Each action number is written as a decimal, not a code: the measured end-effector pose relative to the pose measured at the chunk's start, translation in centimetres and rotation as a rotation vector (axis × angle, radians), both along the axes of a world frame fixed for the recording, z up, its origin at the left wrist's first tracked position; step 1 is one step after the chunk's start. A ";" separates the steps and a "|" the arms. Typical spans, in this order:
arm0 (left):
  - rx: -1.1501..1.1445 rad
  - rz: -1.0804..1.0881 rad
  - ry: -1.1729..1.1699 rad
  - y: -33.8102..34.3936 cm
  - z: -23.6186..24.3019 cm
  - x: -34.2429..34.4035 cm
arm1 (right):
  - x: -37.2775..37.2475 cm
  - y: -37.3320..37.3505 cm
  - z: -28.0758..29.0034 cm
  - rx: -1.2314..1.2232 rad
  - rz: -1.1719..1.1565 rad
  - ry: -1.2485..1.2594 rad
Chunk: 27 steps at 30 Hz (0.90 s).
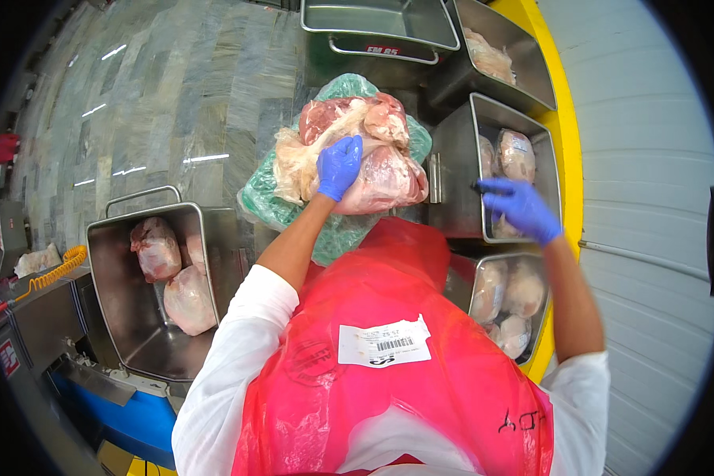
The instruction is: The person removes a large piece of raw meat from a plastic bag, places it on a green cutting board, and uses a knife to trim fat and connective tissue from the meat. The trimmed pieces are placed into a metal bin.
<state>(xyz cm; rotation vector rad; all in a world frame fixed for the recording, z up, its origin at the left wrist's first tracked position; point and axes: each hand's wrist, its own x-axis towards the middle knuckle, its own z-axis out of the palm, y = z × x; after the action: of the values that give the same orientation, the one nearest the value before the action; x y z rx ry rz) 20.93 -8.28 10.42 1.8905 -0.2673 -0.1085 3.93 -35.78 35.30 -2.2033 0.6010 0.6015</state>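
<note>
My left hand (340, 167), in a blue glove, is closed over a pile of large raw meat cuts (381, 178). What its fingers pinch is hidden, though pale skin or film lies right beside them. The cuts are pink with whitish fat, partly under clear plastic, and rest on green and clear plastic bags (274, 190). To the right, my other gloved hand, the right hand (523, 210), is raised over a metal tub (477, 127) of wrapped meat pieces (516, 155). A small dark object (481, 188) sticks out from its fingers; its kind is unclear.
More metal tubs stand around: one at the top (377, 36), one at upper right (543, 79), one at lower right (541, 325) and one at left (99, 293) with meat inside. A yellow edge (571, 151) runs along a white wall (635, 159). A coiled orange hose (55, 270) lies far left.
</note>
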 end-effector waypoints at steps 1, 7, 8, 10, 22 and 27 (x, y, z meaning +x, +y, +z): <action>-0.047 -0.001 0.013 0.0 -0.5 0.4 | -2.7 1.1 -0.8 0.022 -0.067 -0.033; -0.337 -0.060 0.157 0.6 -1.5 2.2 | -9.5 7.1 -5.0 -0.079 -0.214 -0.205; -0.361 -0.044 0.190 0.3 -1.1 2.1 | -9.3 7.6 -4.7 -0.126 -0.180 -0.218; -0.409 -0.007 0.255 0.2 -0.3 2.0 | -8.6 8.1 -4.6 -0.200 -0.128 -0.214; -0.001 -0.184 -0.135 0.4 -1.3 -0.7 | -6.3 11.3 -5.9 -0.391 -0.003 -0.214; 0.196 -0.267 -0.372 0.7 -0.6 -1.6 | 1.5 10.3 0.1 -0.458 0.283 -0.053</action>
<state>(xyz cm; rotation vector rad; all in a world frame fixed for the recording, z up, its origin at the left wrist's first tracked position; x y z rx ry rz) 19.34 -7.59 9.80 2.0539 -0.7879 0.0411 5.40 -25.49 35.41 -2.7567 0.4310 0.5889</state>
